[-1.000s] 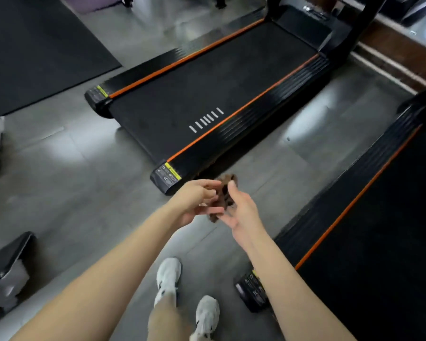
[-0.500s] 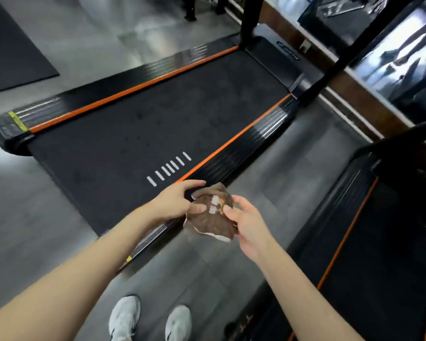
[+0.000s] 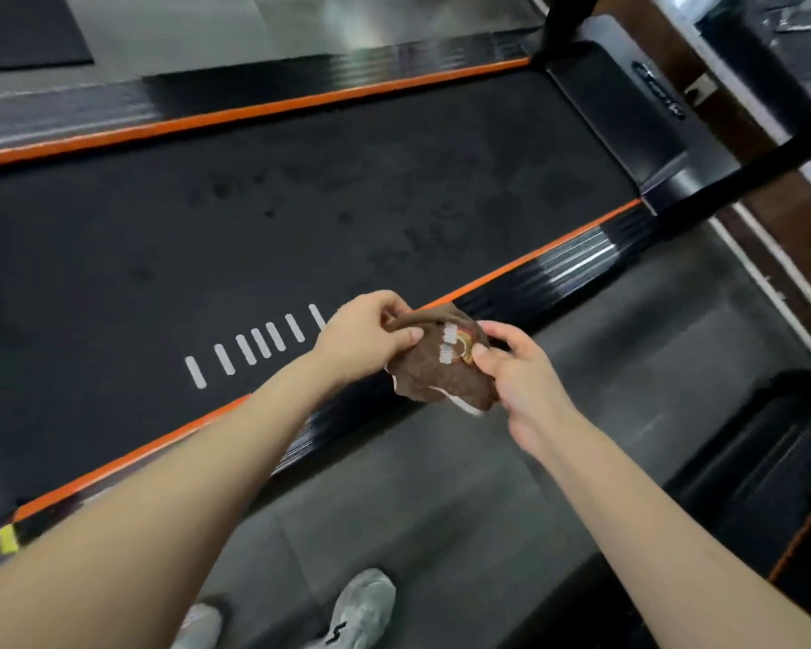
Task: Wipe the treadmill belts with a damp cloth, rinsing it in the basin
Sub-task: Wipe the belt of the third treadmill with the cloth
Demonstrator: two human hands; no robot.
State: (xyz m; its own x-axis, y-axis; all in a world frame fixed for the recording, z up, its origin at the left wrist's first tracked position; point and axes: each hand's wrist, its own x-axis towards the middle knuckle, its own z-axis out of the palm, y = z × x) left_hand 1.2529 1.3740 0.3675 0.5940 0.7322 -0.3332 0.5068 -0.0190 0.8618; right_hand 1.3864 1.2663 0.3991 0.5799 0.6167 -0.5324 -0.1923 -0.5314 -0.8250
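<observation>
There are two hands, the left hand (image 3: 361,339) and the right hand (image 3: 521,374), one cloth (image 3: 441,372), two treadmills, the middle treadmill (image 3: 300,213) and the right treadmill (image 3: 759,470), two shoes (image 3: 364,606) and seven white marks (image 3: 261,342).

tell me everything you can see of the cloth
The cloth is brown, soft-looking, with a pale edge and a small white, orange and yellow patch. Bunched, it hangs in the air over the treadmill's near rail. The left hand pinches its top edge; the right hand grips its right side.
</observation>
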